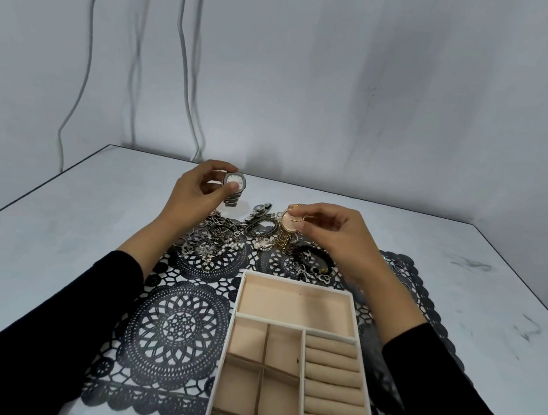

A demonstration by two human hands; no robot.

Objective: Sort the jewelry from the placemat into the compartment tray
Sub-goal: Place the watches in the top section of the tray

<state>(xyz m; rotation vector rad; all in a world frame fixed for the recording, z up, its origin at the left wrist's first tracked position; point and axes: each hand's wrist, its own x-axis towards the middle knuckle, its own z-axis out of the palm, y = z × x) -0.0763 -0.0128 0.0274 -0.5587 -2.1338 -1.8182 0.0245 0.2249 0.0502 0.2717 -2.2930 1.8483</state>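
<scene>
My left hand [195, 194] grips a silver watch [234, 187] with a white dial, lifted above the far edge of the black lace placemat [178, 326]. My right hand [334, 235] pinches a gold watch [288, 228] with a pink dial, its band hanging down over the jewelry pile [226, 243]. The pile of chains, pearls, a dark watch [260, 210] and a black bracelet [314, 257] lies on the mat's far part. The beige compartment tray [354, 317] sits on the mat in front of me, its compartments bare.
The tray has one long far compartment, several small square ones on the left and ring rolls [333, 387] on the right. The white table [56, 222] ends at a wall behind. Cables [184, 58] hang down the wall.
</scene>
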